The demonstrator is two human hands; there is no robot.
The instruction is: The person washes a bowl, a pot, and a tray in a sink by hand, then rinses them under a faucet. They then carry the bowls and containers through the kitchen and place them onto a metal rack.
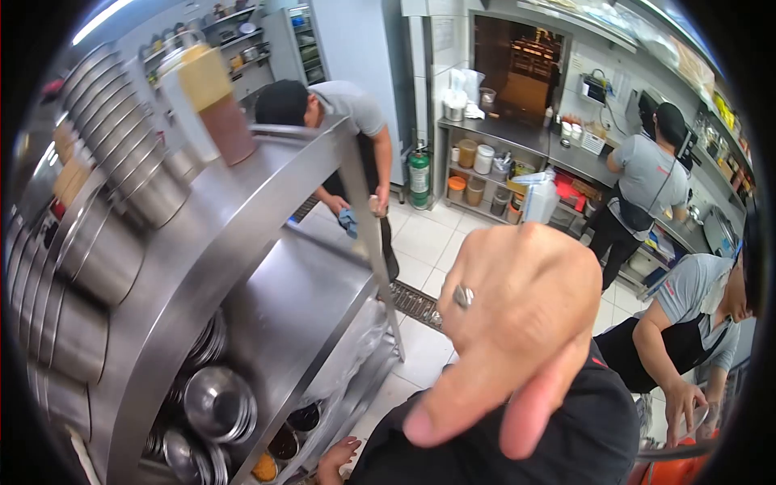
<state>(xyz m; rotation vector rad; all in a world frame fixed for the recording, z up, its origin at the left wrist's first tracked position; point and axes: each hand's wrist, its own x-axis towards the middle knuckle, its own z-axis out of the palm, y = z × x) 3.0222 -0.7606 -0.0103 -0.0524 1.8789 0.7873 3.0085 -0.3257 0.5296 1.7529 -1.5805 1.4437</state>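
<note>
Steel shelf [295, 283] left of ringed fingers [469, 380], tips narrowly apart; can't tell grip.

We can read no words, brands or numbers. We make out only small red marks on a co-worker's grey shirt [655, 162] and another's grey sleeve [675, 291], plus a label on the green cylinder [419, 179], all illegible.

- A ringed hand [521, 295] is in front of black clothing [594, 428].
- A bottle [217, 109] and stacked metal containers [125, 137] stand on a steel shelf [190, 263].
- A bending person [356, 109] holds a blue cloth [347, 221].
</note>
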